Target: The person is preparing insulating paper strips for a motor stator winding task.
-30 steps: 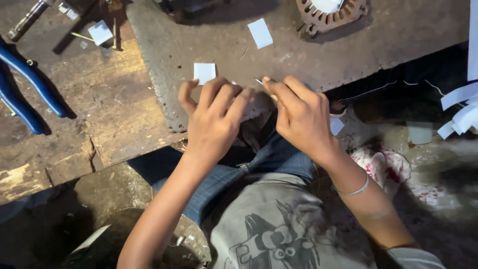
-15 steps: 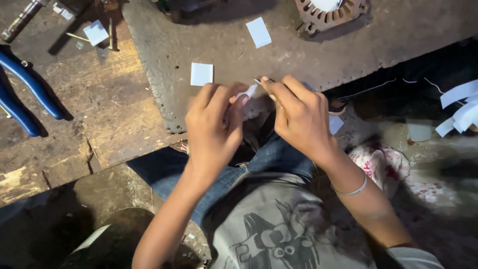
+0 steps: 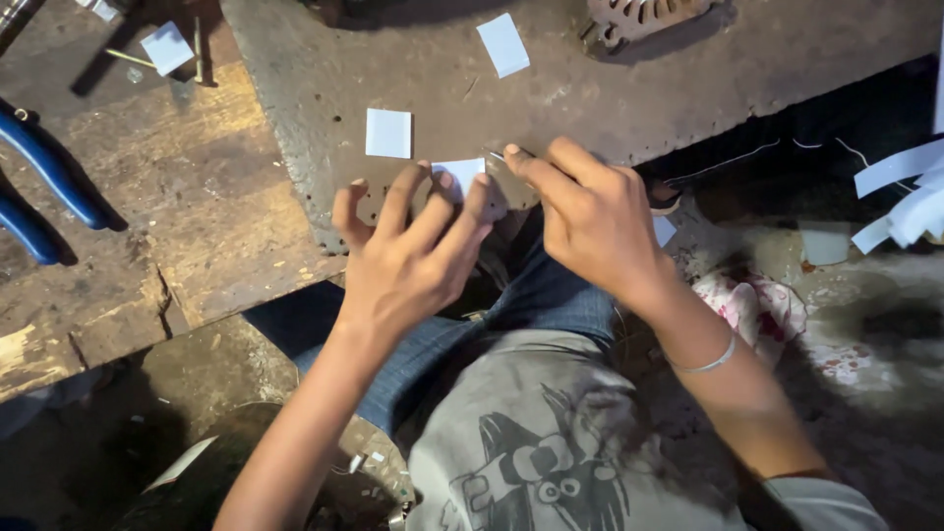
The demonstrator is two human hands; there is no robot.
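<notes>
My left hand [image 3: 408,261]: one, fingers spread open and arched, fingertips pressing down on one small white paper square [image 3: 458,175] at the near edge of the metal plate [image 3: 629,88]. My right hand [image 3: 595,221]: one, fingers curled and pinched together at the tips just beside that same square; a thin dark sliver shows at the pinch, too small for me to tell what it is. One thin metal bangle [image 3: 710,362] on my right wrist. Paper squares lying loose on the plate: two, one [image 3: 388,133] just beyond my left fingertips, one [image 3: 503,44] farther up towards the far edge. One more white square [image 3: 167,47] well apart, on the wooden bench [image 3: 197,226] to the left. One round toothed metal part [image 3: 644,15] at the top edge of the plate, partly cut off. One pair of blue-handled pliers [image 3: 44,192] at the left edge of the bench. White paper strips [image 3: 905,192]: several, heaped at the right, count unclear. One patterned rag [image 3: 752,305] on the ground beside my right forearm.
</notes>
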